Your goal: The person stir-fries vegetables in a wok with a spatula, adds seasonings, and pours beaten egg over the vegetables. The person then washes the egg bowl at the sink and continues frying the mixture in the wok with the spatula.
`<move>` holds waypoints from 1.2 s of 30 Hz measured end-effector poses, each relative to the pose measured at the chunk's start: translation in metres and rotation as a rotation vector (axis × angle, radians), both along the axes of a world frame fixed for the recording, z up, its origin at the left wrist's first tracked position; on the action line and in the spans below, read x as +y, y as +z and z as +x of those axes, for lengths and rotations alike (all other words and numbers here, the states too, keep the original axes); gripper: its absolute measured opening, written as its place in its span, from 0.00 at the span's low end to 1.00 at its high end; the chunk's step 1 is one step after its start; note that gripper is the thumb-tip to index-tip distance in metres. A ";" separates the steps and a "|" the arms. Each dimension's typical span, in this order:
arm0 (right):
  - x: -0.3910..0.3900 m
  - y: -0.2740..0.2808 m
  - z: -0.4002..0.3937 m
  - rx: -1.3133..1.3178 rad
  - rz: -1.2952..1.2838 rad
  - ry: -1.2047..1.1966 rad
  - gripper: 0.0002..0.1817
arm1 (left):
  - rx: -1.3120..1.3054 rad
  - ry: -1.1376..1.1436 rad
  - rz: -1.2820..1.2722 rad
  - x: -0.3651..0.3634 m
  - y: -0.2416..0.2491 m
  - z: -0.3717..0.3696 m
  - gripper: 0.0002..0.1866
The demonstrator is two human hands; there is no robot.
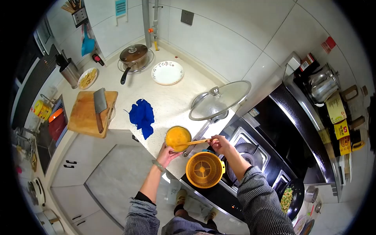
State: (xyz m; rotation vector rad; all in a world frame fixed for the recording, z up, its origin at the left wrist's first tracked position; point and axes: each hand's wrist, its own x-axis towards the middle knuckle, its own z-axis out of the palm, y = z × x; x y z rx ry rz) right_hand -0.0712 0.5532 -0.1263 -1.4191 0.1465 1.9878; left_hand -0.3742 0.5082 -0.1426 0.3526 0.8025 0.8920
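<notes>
A metal bowl of beaten egg (178,137) sits at the counter's front edge. Fingers of my left hand (167,156) are wrapped round its near left side. In my right hand (221,145) is a pair of chopsticks (197,142), held almost level, with the tips in the egg near the bowl's rim. Just below them stands a yellow plastic colander (204,170) with nothing in it, at the edge of the stove (246,154). My right forearm reaches across the stove.
A glass lid (225,100) leans behind the bowl. A blue cloth (141,116) lies left of it. Further left, a cleaver (100,102) rests on a cutting board (80,113). A lidded pot (133,56) and floral plate (167,73) stand behind. A wok (291,197) holds chopped food.
</notes>
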 end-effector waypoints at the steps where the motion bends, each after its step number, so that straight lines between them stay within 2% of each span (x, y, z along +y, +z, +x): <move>1: 0.000 0.005 0.000 0.015 0.031 -0.014 0.13 | -0.001 0.004 0.001 0.000 0.001 0.000 0.33; 7: -0.021 0.063 -0.013 -0.093 0.265 -0.057 0.12 | 0.081 0.059 0.031 -0.005 0.018 -0.001 0.29; 9: -0.037 0.090 -0.023 -0.309 0.495 0.020 0.11 | 0.100 0.055 0.039 -0.008 0.028 -0.006 0.28; 10: -0.046 0.105 -0.027 -0.372 0.618 0.074 0.11 | 0.103 0.051 0.046 -0.010 0.037 -0.007 0.28; 11: -0.055 0.115 -0.029 -0.372 0.624 0.067 0.11 | 0.119 0.055 0.053 -0.013 0.046 -0.008 0.29; 13: -0.071 0.136 -0.032 -0.476 0.942 0.192 0.11 | 0.144 0.052 0.068 -0.022 0.073 -0.010 0.30; 15: -0.092 0.158 -0.031 -0.632 1.097 0.316 0.10 | 0.224 0.024 0.109 -0.034 0.102 -0.009 0.32; 17: -0.116 0.174 -0.033 -0.726 1.274 0.272 0.09 | 0.242 0.006 0.119 -0.047 0.119 -0.004 0.32; 21: -0.176 0.223 -0.027 -0.710 1.218 0.195 0.06 | 0.310 -0.060 0.167 -0.085 0.174 0.022 0.33; 25: -0.240 0.238 -0.004 -0.859 1.233 0.087 0.04 | 0.311 -0.204 0.204 -0.129 0.204 0.069 0.31; 26: -0.258 0.244 0.008 -1.039 1.324 0.153 0.06 | 0.286 -0.228 0.212 -0.141 0.209 0.084 0.30; 28: -0.303 0.247 0.028 -0.957 1.238 0.052 0.07 | 0.236 -0.316 0.226 -0.162 0.219 0.116 0.27; 29: -0.327 0.248 0.039 -0.872 1.183 -0.032 0.08 | 0.228 -0.379 0.228 -0.174 0.219 0.135 0.27; 36: -0.482 0.263 0.143 -1.133 0.975 -0.126 0.09 | 0.061 -0.621 0.182 -0.257 0.199 0.273 0.22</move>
